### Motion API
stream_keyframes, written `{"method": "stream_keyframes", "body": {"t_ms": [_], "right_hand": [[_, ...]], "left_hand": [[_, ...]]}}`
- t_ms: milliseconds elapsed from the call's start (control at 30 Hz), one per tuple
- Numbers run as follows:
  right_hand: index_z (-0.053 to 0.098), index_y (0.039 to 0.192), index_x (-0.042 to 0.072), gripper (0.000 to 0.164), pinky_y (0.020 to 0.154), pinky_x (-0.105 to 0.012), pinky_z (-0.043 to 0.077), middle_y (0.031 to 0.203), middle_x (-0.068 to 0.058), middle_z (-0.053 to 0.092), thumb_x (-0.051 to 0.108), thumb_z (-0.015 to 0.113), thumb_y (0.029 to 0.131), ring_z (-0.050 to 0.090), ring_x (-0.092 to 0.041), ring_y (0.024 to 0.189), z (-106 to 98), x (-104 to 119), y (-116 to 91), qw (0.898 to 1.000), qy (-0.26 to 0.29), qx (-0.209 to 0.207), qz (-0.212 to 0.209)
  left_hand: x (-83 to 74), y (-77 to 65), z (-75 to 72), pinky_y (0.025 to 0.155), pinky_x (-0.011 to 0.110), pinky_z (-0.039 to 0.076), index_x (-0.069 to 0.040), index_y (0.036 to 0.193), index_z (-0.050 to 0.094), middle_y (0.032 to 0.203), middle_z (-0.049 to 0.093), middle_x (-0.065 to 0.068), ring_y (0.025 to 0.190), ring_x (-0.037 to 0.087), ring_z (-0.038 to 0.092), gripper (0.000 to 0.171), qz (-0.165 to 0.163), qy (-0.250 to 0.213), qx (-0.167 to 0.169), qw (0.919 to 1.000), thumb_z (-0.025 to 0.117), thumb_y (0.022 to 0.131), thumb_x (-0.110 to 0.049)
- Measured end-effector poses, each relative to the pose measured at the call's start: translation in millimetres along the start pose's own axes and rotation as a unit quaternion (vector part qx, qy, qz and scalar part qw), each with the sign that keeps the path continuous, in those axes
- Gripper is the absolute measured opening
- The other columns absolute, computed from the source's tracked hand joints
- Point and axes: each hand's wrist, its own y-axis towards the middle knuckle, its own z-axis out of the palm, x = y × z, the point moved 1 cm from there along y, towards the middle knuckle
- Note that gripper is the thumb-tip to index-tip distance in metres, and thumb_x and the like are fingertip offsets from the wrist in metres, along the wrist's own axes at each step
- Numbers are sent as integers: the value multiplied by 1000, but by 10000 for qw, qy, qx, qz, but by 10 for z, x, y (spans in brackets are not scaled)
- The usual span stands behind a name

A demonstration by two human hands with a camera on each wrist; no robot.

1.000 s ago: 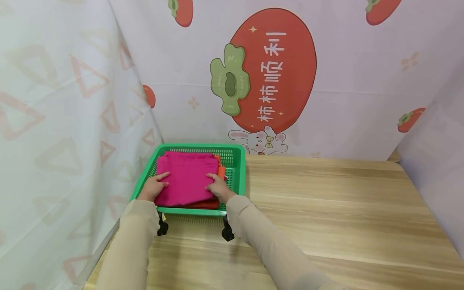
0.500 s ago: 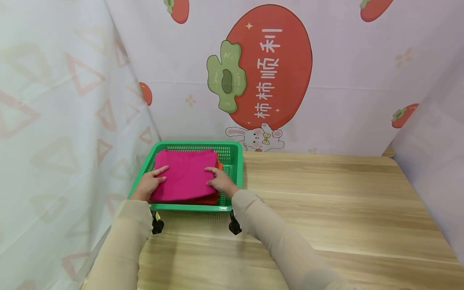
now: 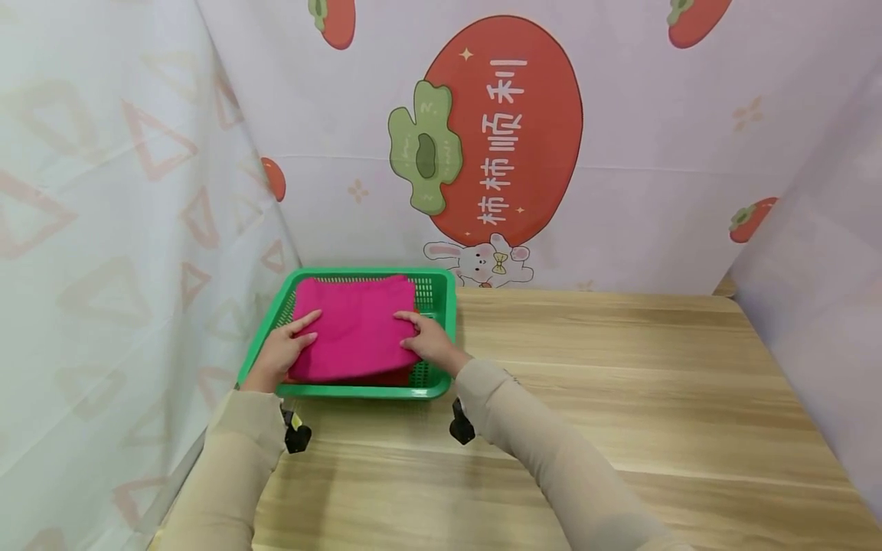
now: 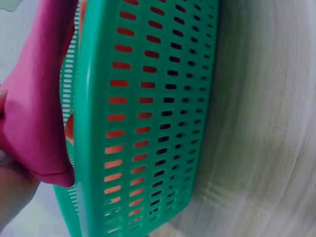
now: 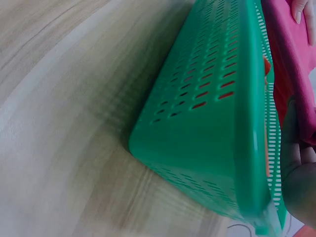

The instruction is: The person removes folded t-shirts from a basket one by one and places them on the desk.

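A folded magenta cloth (image 3: 354,329) is held by its two sides over the green plastic basket (image 3: 365,392). My left hand (image 3: 278,352) grips the left side, thumb on top and fingers tucked beneath. On the opposite side my right hand (image 3: 436,342) holds the cloth the same way; in the right wrist view its fingers reach under the edge. The left wrist view has the cloth (image 4: 29,108) above the basket's rim, its near edge sagging. Orange-red cloth (image 3: 396,378) lies in the basket below, mostly covered by the magenta one.
The basket stands on a wooden table (image 3: 586,398), at the back left against a patterned curtain (image 3: 138,229). A printed back curtain (image 3: 634,153) borders the far edge. Black wrist-camera mounts (image 3: 462,423) hang below my sleeves.
Both hands have raised the magenta cloth slightly from the stack. My right hand has moved a little outward, and the cloth now hides more of the orange cloth's right edge.
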Motion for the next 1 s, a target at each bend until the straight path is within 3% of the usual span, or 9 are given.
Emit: {"method": "stream_keyframes", "body": {"t_ms": [167, 400, 767, 1000], "right_hand": [[49, 123, 18, 48, 62, -23, 44, 119, -9, 47, -2, 57, 80, 50, -17, 86, -87, 50, -65, 9997, -160, -51, -175], [46, 125, 18, 47, 67, -25, 46, 126, -6, 41, 0, 54, 82, 51, -18, 91, -228, 66, -182, 9993, 86, 105, -352], [46, 125, 21, 47, 64, -27, 47, 122, -9, 43, 2, 54, 83, 54, -20, 86, -492, 103, -321, 9993, 13, 42, -376], [45, 126, 18, 47, 68, -30, 48, 125, -10, 40, -2, 52, 83, 54, -24, 93, -683, 161, -414, 9984, 361, 36, -425]], "left_hand": [[-45, -52, 19, 76, 31, 41, -19, 132, 36, 139, 17, 16, 111, 31, 33, 48, 305, -74, -58, 9995, 51, 87, -22], [-142, -132, 82, 72, 22, 41, -16, 132, 37, 139, 19, 15, 114, 29, 29, 47, 671, -333, -2, 9972, 52, 87, -20], [-333, -178, 244, 70, 21, 45, -20, 131, 39, 137, 23, 13, 104, 29, 40, 47, 775, -931, 268, 9923, 53, 86, -21], [-529, -175, 330, 72, 24, 45, -25, 130, 40, 136, 24, 10, 106, 28, 41, 46, 888, -877, 353, 9916, 52, 86, -25]]}}
